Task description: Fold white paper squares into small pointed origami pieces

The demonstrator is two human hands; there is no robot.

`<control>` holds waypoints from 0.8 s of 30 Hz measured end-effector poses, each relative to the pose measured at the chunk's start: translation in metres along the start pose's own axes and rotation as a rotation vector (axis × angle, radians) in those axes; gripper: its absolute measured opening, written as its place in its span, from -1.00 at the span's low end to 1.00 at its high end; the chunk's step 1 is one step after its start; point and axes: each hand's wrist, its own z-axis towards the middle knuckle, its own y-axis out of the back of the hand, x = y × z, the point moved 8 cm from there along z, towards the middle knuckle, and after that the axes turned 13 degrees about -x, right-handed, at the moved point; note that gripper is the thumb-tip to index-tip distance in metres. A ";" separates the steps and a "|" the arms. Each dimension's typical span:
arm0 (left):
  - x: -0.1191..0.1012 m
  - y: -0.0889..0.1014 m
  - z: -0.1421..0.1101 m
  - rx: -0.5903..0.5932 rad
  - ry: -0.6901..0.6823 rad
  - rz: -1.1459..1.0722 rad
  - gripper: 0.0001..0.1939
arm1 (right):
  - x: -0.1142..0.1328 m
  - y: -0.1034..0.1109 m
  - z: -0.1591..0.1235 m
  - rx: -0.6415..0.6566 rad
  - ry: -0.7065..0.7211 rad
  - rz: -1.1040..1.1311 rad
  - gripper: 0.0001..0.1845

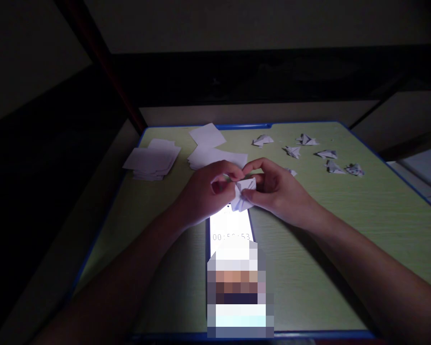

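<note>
A small folded piece of white paper (244,194) is held up above the table between my two hands. My left hand (215,189) pinches its left side and upper edge with thumb and fingers. From the other side my right hand (275,189) grips it, the thumb pressed on its front face and the index finger meeting the left fingertips at the top. Creases and flaps show on the paper. Below it lies a lit phone (232,227) with timer digits on its bright screen; its lower part is blurred out.
Stacks of white paper sheets (153,160) and more sheets (207,136) lie at the back left. Several small folded paper figures (292,152) are scattered at the back right, one partly behind my right hand. The green table (345,249) has a blue rim.
</note>
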 end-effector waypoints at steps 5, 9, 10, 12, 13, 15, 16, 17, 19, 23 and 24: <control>-0.013 0.001 -0.001 0.024 -0.159 0.128 -0.85 | -0.001 0.000 -0.001 0.014 -0.008 0.003 -0.62; -0.017 0.003 -0.001 0.059 -0.147 0.156 -0.85 | -0.003 0.001 -0.001 0.008 -0.028 -0.024 -0.60; -0.019 0.004 -0.001 0.059 -0.167 0.171 -0.86 | -0.003 0.001 -0.001 0.005 -0.030 -0.029 -0.60; -0.024 0.004 -0.001 0.047 -0.237 0.215 -0.90 | -0.003 0.001 0.000 0.008 -0.028 -0.035 -0.60; -0.026 0.003 -0.002 0.050 -0.271 0.241 -0.92 | -0.003 0.001 0.000 0.016 -0.028 -0.039 -0.60; -0.026 -0.001 -0.005 0.083 -0.319 0.301 -0.88 | -0.004 0.000 0.000 0.038 -0.029 -0.052 -0.59; -0.026 -0.003 -0.007 0.106 -0.334 0.335 -0.84 | -0.004 0.000 0.000 0.048 -0.032 -0.061 -0.58; -0.025 -0.005 -0.008 0.130 -0.343 0.368 -0.81 | -0.003 0.000 0.000 0.056 -0.037 -0.067 -0.57; -0.022 -0.008 -0.010 0.168 -0.346 0.422 -0.77 | -0.003 0.000 0.000 0.067 -0.050 -0.072 -0.54; -0.023 -0.011 -0.012 0.206 -0.377 0.494 -0.82 | -0.002 0.003 0.000 0.076 -0.056 -0.080 -0.53; -0.024 -0.011 -0.013 0.217 -0.393 0.502 -0.84 | -0.003 0.004 0.001 0.077 -0.056 -0.083 -0.52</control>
